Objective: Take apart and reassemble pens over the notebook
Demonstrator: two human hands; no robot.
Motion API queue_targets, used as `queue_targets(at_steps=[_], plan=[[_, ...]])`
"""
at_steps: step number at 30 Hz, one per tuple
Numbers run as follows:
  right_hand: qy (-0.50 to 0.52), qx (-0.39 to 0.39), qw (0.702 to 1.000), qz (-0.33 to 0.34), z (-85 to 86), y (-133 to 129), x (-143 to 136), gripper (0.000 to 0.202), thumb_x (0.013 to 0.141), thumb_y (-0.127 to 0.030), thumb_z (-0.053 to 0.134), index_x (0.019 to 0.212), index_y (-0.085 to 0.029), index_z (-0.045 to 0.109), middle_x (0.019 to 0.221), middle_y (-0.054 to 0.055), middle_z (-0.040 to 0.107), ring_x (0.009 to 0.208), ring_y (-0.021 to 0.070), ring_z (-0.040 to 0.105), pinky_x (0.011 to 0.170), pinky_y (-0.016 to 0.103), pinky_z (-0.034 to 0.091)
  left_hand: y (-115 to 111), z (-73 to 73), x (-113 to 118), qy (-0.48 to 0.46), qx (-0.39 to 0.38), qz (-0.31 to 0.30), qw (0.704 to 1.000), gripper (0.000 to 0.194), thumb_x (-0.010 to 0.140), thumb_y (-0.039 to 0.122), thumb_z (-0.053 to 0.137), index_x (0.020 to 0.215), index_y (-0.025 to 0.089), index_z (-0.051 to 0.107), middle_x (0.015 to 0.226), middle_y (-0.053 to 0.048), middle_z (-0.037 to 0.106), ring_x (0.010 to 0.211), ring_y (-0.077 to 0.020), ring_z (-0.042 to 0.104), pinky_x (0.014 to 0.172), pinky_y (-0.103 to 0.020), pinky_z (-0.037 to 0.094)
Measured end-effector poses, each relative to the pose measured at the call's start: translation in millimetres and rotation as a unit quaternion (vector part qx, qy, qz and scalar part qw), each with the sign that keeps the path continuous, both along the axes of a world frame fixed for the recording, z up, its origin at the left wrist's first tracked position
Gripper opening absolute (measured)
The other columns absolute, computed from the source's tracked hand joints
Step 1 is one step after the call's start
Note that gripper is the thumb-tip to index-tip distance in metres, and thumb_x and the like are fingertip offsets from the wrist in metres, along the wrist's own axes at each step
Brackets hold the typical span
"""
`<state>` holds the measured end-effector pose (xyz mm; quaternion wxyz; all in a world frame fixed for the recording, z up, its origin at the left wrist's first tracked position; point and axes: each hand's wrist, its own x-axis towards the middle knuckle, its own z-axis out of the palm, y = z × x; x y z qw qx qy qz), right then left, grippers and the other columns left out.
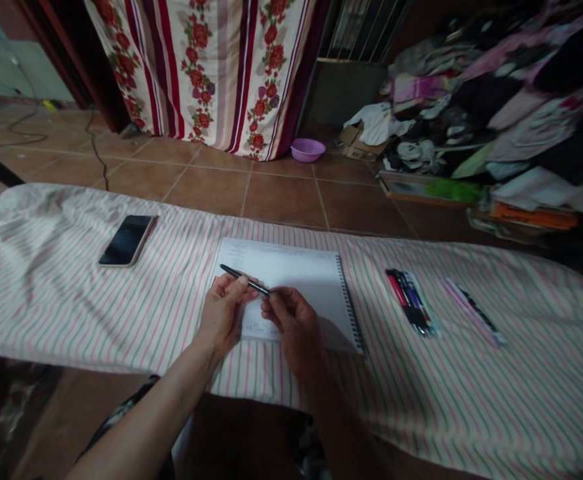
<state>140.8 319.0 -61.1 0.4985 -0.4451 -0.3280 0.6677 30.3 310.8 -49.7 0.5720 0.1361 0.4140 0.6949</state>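
Observation:
A black pen [255,285] is held between both hands, slanting down to the right above an open spiral notebook [296,267]. My left hand [225,308] pinches the pen around its middle, thumb on top. At the lower right end of the pen, the fingers of my right hand [294,323] are closed on it. The notebook lies on a striped cloth, its wire spiral along the right side. Faint writing shows along the page edges, too small to read. Part of the page is hidden beneath my hands.
A phone [127,240] lies on the striped cloth [181,307] to the left. Toward the right are a pack of pens [411,303] and more pens [474,313]. Beyond the table's far edge, a purple basin [308,151] and piled clothes [516,120] are on the tiled floor.

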Motion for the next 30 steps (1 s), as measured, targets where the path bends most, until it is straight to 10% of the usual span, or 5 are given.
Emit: queue_targets(at_steps=[30], plan=[[0.046, -0.006, 0.998, 0.044, -1.2, -5.9, -3.5, 0.022, 0.065, -0.028, 0.071, 0.086, -0.019, 0.072, 0.069, 0.001, 0.069, 0.058, 0.0083, 0.057, 0.062, 0.023, 0.050, -4.0, 0.8, -0.2, -0.037, 0.006, -0.037, 0.999, 0.019, 0.064, 0.021, 0.074, 0.064, 0.012, 0.057, 0.062, 0.001, 0.059, 0.058, -0.0074, 0.055, 0.058, -0.018, 0.045]])
